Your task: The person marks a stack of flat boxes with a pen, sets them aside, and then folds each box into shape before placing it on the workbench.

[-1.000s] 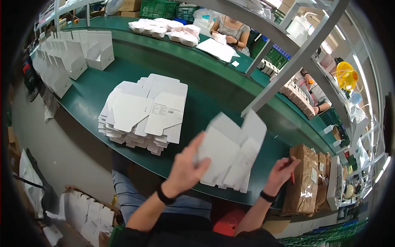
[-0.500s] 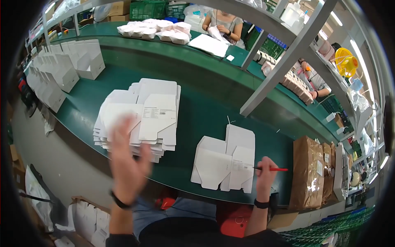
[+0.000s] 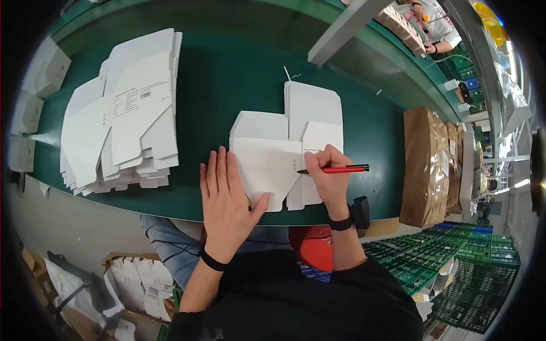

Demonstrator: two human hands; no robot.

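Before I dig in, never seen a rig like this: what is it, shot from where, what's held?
No machine here, just a person's two bare hands. The view is from the left of two head-worn cameras looking down; its fisheye lens bends straight edges.

On the green table sits a stack of flat white cardboard at left, with a smaller cardboard piece in front of the person. A brown package stands at right.

The left hand lies open, thumb over the smaller piece. The right hand holds a red pen, tip toward that piece.
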